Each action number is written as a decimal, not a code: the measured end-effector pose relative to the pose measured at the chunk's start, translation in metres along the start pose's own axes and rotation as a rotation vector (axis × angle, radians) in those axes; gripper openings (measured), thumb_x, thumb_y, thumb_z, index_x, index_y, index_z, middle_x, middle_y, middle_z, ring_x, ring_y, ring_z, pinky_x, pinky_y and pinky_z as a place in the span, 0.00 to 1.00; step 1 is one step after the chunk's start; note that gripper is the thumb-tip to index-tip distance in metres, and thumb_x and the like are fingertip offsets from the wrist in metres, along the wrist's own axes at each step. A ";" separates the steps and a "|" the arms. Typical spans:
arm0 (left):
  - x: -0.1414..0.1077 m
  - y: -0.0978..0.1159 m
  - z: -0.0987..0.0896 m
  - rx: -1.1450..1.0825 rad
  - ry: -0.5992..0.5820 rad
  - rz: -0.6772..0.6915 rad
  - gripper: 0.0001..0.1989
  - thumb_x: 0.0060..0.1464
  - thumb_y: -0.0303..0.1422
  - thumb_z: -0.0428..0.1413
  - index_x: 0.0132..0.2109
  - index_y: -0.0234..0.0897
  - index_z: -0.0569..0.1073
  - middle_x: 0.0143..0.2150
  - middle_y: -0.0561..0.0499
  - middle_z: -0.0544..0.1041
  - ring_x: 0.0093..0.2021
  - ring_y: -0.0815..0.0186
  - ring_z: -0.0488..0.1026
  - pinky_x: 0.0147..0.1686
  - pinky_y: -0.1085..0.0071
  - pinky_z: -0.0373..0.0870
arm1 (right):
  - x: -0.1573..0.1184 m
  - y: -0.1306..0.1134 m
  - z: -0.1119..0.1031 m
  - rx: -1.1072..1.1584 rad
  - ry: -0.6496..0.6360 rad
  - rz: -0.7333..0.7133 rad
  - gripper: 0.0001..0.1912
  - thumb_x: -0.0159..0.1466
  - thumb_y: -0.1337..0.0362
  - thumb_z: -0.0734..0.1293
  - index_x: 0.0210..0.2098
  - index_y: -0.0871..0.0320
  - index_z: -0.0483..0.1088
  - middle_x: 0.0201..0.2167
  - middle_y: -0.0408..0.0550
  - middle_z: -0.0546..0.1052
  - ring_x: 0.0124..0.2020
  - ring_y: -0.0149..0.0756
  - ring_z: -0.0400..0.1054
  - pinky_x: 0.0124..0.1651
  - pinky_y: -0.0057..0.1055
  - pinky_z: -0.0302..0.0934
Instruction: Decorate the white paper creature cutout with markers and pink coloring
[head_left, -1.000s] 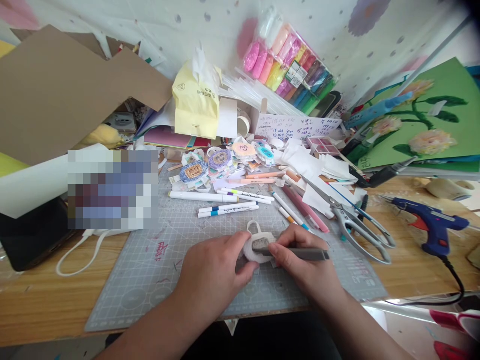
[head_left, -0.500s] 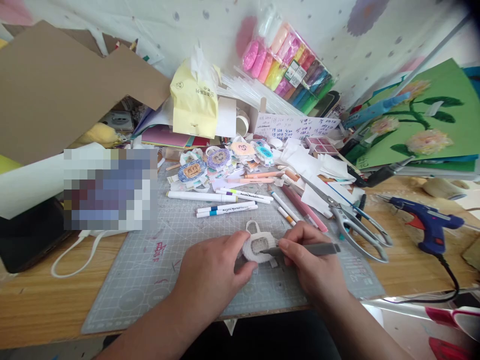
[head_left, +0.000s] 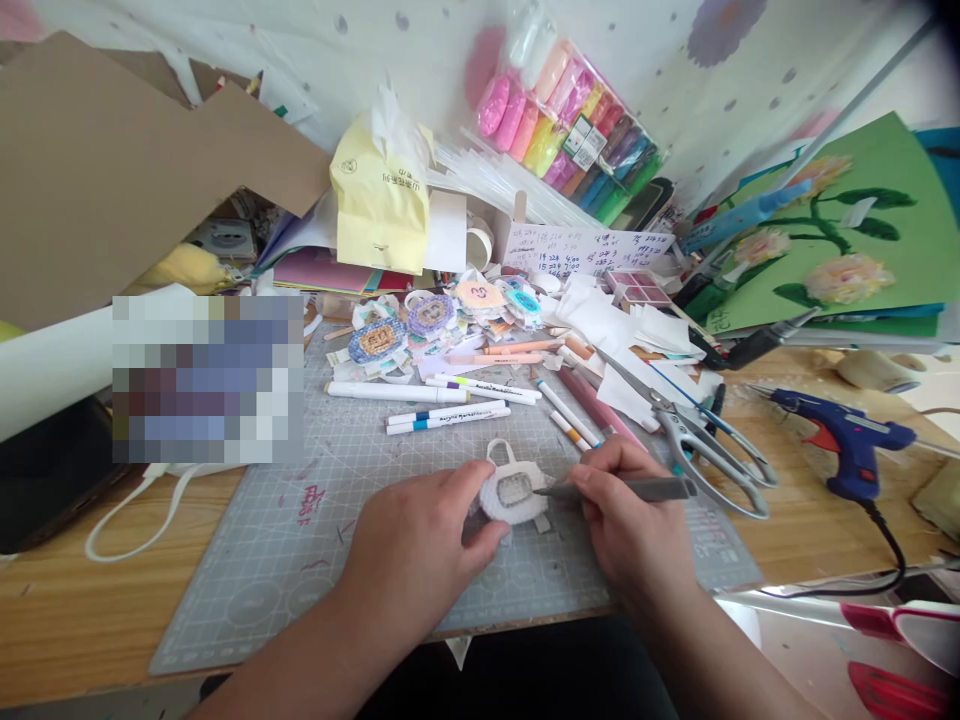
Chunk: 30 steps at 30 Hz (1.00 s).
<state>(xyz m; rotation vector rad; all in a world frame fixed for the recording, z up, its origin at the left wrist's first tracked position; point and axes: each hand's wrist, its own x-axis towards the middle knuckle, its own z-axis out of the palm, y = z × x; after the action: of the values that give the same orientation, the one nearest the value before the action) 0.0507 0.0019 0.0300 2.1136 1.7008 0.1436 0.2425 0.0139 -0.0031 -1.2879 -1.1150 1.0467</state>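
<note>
While the left hand (head_left: 412, 530) pinches the little white bag (head_left: 513, 513) by its left side, with the thumb near the bottom, the right hand (head_left: 637, 530) holds a gray pen (head_left: 660, 488) between its thumb and fingers. The bag lies on the gray mat (head_left: 285, 545), just in front of the person, and its loop handle (head_left: 511, 449) points away. The pen tip was down in the gray box (head_left: 515, 489) on the bag a moment ago, but now it has slid over to the right edge of the box. That means more of the box can be seen, with its dark edge and paler middle. It is too small to tell if the tip touches the bag. Two white markers (head_left: 448, 415) lie next to each other behind the bag, and big scissors (head_left: 705, 455) rest off to the right, near a blue glue gun (head_left: 851, 440).
</note>
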 end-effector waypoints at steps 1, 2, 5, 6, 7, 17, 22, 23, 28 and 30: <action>0.000 0.000 0.000 0.000 0.003 0.002 0.18 0.55 0.41 0.55 0.52 0.47 0.71 0.31 0.55 0.79 0.29 0.62 0.74 0.29 0.68 0.59 | -0.001 -0.001 0.001 -0.018 -0.038 0.004 0.13 0.55 0.63 0.70 0.18 0.56 0.63 0.13 0.37 0.63 0.17 0.29 0.53 0.21 0.27 0.46; -0.001 -0.001 0.001 -0.003 0.012 0.005 0.17 0.55 0.40 0.55 0.52 0.47 0.72 0.32 0.55 0.80 0.29 0.62 0.75 0.29 0.68 0.60 | -0.002 -0.003 0.001 -0.051 -0.084 0.006 0.13 0.55 0.63 0.70 0.18 0.56 0.64 0.13 0.37 0.64 0.17 0.29 0.54 0.21 0.27 0.46; -0.002 -0.001 0.002 -0.013 0.040 0.013 0.17 0.54 0.40 0.56 0.51 0.47 0.72 0.34 0.55 0.80 0.31 0.61 0.75 0.30 0.68 0.60 | -0.004 -0.007 0.003 -0.169 -0.157 -0.004 0.13 0.55 0.62 0.70 0.18 0.56 0.64 0.14 0.37 0.64 0.18 0.29 0.54 0.22 0.28 0.47; -0.002 -0.001 0.002 -0.014 0.043 0.013 0.17 0.54 0.40 0.56 0.51 0.47 0.72 0.35 0.55 0.81 0.31 0.61 0.75 0.30 0.68 0.60 | -0.004 -0.008 0.003 -0.196 -0.144 -0.013 0.13 0.55 0.62 0.70 0.18 0.56 0.63 0.14 0.37 0.64 0.18 0.29 0.53 0.22 0.28 0.47; -0.002 -0.001 0.002 -0.015 0.039 0.014 0.17 0.54 0.40 0.56 0.51 0.47 0.72 0.35 0.55 0.81 0.31 0.61 0.75 0.30 0.68 0.60 | -0.004 -0.008 0.003 -0.207 -0.116 -0.022 0.14 0.55 0.63 0.69 0.18 0.56 0.63 0.14 0.37 0.63 0.18 0.29 0.53 0.22 0.27 0.47; -0.002 -0.002 0.003 -0.019 0.036 0.023 0.16 0.54 0.39 0.56 0.51 0.46 0.72 0.34 0.55 0.80 0.31 0.61 0.75 0.30 0.67 0.61 | -0.003 -0.009 0.004 -0.234 -0.172 -0.041 0.13 0.56 0.61 0.70 0.20 0.56 0.64 0.15 0.38 0.65 0.19 0.29 0.55 0.22 0.27 0.49; -0.001 -0.001 0.002 -0.009 0.024 0.015 0.17 0.54 0.40 0.56 0.51 0.46 0.72 0.34 0.55 0.80 0.30 0.60 0.75 0.29 0.67 0.61 | -0.004 -0.007 0.005 -0.168 -0.078 -0.053 0.14 0.56 0.61 0.69 0.19 0.55 0.62 0.14 0.37 0.63 0.19 0.29 0.54 0.22 0.28 0.49; -0.001 -0.001 0.002 -0.011 0.023 0.014 0.17 0.54 0.40 0.56 0.51 0.46 0.72 0.33 0.55 0.80 0.30 0.60 0.75 0.29 0.67 0.60 | -0.004 -0.007 0.005 -0.163 -0.098 -0.048 0.14 0.56 0.61 0.69 0.19 0.55 0.62 0.14 0.37 0.64 0.19 0.29 0.54 0.22 0.28 0.48; -0.001 0.000 0.001 -0.015 0.034 0.026 0.17 0.54 0.40 0.56 0.51 0.46 0.72 0.34 0.55 0.80 0.30 0.60 0.75 0.29 0.68 0.60 | -0.005 -0.008 0.005 -0.209 -0.071 -0.060 0.14 0.55 0.62 0.69 0.18 0.55 0.62 0.14 0.37 0.62 0.19 0.29 0.54 0.23 0.28 0.48; -0.002 0.001 0.001 -0.017 0.032 0.032 0.17 0.54 0.40 0.56 0.51 0.46 0.72 0.34 0.55 0.80 0.31 0.61 0.75 0.29 0.68 0.60 | -0.004 -0.006 0.004 -0.199 -0.082 -0.067 0.14 0.55 0.62 0.69 0.18 0.55 0.62 0.14 0.37 0.63 0.19 0.30 0.54 0.23 0.28 0.49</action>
<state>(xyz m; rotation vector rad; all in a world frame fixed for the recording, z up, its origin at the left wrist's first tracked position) 0.0511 0.0001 0.0298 2.1372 1.6784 0.2011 0.2377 0.0101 0.0030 -1.3633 -1.3423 0.9645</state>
